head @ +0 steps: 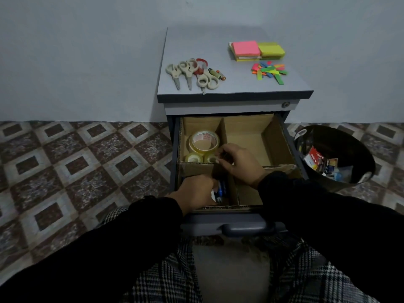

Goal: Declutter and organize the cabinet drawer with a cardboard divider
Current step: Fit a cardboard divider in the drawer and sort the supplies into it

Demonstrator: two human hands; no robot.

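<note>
a: so where's the brown cardboard divider?

b: seated inside the open grey cabinet drawer, splitting it into four compartments. the far-left one holds a large roll of clear tape with red print on its core, too small to read, and two small clear tape rolls just in front of it.

a: and the hands?

b: both are in the drawer. the left hand is down in the near-left compartment, fingers curled among blue pens; whether it actually grips them i cannot tell. the right hand hovers over the middle crossing of the divider, fingers bent around something dark, but i cannot tell what or whether it is really held.

a: anything on top of the cabinet?

b: on the grey cabinet top, three pairs of cream-handled scissors beside a red tape dispenser and small batteries. to the right, stacked pink and yellow sticky notes, with loose neon paper flags near them.

a: any readable writing?

b: none. the black round bin to the right of the drawer holds a red-and-white packet with lettering, illegible.
</note>
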